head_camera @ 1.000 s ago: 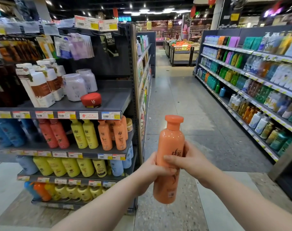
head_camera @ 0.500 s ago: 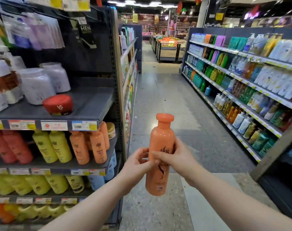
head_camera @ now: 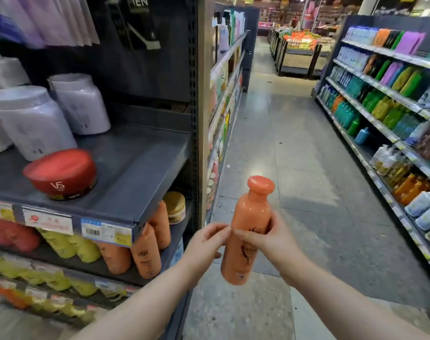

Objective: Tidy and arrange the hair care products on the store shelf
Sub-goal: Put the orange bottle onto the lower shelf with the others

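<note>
An orange bottle [head_camera: 250,224] with a round cap is held upright in front of me, over the aisle floor. My right hand [head_camera: 270,238] wraps its middle from the right. My left hand [head_camera: 206,244] touches the bottle's left side with its fingertips, thumb and fingers pinched close. To the left stands the dark shelf unit [head_camera: 140,168]. Its second shelf carries matching orange bottles [head_camera: 145,251], yellow bottles [head_camera: 71,244] and red ones [head_camera: 10,234].
A red VS jar [head_camera: 62,174] and two pale lilac tubs [head_camera: 35,121] sit on the upper shelf, with bare shelf to their right. A gold-lidded jar [head_camera: 174,207] stands behind the orange bottles. Another stocked shelf [head_camera: 390,119] lines the aisle's right side.
I have moved closer to the left shelf, which now looms larger. My left hand has loosened from a full grip to fingertips on the bottle's side; the right hand still holds it.
</note>
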